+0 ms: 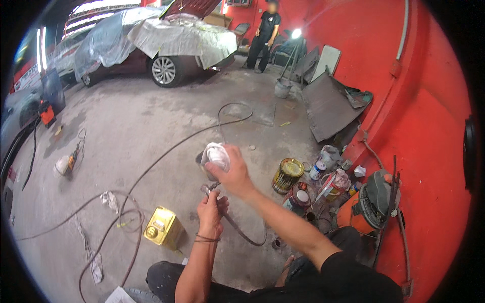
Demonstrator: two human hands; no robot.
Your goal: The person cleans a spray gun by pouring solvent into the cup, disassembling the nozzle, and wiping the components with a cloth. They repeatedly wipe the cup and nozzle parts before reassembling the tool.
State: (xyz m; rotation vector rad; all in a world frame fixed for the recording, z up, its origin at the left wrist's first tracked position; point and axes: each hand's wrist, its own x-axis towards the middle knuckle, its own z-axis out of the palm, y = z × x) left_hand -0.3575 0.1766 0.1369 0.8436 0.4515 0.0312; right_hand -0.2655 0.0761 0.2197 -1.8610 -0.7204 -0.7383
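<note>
In front of me my left hand [211, 207] is closed around the metal lower part of what looks like a spray gun [206, 189], its details partly hidden by my fingers. A grey cup [201, 164] sits above it. My right hand [233, 170] grips a crumpled white cloth [216, 153] at the cup's upper side. Whether the cloth reaches inside the cup, I cannot tell. From beside my left hand a dark hose [241, 236] curves down to the right. A yellow square can [162, 226] stands on the floor left of my left forearm.
Paint cans [288, 174], tubs and an orange vacuum cleaner [356, 212] crowd the floor along the red wall [434, 131]. A long hose [166, 155] loops across the concrete. Farther back are a sheet-covered car [166, 68], a person [265, 35] and a lit work lamp [296, 34].
</note>
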